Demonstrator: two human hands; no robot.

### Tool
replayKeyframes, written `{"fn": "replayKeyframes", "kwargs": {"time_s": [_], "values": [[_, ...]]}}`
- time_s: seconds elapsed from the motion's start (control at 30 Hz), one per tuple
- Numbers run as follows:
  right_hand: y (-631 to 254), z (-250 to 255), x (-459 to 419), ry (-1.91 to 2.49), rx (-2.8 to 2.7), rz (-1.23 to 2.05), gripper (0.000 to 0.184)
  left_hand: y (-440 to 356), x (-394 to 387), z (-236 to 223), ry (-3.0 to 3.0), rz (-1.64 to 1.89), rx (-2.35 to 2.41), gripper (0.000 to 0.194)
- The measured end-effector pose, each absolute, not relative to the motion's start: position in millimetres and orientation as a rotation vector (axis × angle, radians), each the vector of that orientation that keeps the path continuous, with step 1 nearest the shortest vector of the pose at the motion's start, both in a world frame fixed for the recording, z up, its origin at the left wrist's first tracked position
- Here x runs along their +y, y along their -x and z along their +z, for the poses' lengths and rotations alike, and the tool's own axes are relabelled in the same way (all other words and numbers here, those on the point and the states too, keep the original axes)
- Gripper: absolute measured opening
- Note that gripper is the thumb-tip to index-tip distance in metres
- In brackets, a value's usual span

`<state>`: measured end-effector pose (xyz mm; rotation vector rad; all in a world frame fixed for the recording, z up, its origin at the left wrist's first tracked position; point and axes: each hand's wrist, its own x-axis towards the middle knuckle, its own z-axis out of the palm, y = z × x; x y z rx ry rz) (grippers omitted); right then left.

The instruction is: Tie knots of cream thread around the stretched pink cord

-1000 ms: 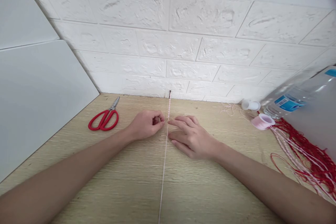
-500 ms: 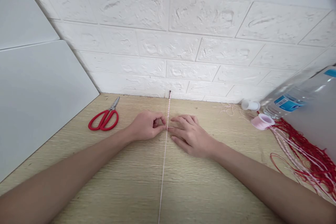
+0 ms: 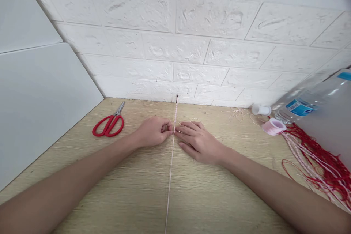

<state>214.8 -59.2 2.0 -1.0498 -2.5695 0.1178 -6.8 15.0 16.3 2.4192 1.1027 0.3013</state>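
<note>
A thin pale pink cord [image 3: 170,175] runs taut from a dark fixing point at the foot of the wall toward me. Its far stretch is a pink-and-white knotted or braided section [image 3: 176,112]. From the left, my left hand [image 3: 154,131] is closed, thumb and index finger pinched at a fine thread right beside the cord. My right hand [image 3: 196,140] lies on the other side, palm down with its fingers stretched out and the fingertips by the cord. A fine thread [image 3: 178,131] passes at those fingertips; how it runs under the hand is hidden.
Red-handled scissors [image 3: 109,124] lie at the left on the wooden table [image 3: 131,190]. At the right are a pink thread spool [image 3: 273,127], a white spool [image 3: 261,109], a plastic bottle [image 3: 298,108] and a heap of red and pink cords [image 3: 320,157]. A white brick-patterned wall [image 3: 153,69] stands behind.
My right index finger has come down, and its fingers lie flatter and closer together. My left hand has shifted very slightly, still pinched beside the cord.
</note>
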Motion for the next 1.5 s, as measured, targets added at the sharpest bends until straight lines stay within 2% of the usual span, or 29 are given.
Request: {"fn": "replayKeyframes", "kwargs": {"time_s": [1.0,1.5], "values": [[-215,2,-58,1.017,-2.563,0.126,0.042,5,9,28,-2.354,0.196,1.098,0.025],[-214,4,-58,0.978,-2.591,0.074,0.039,10,15,16,-2.239,0.46,1.072,0.023]]}}
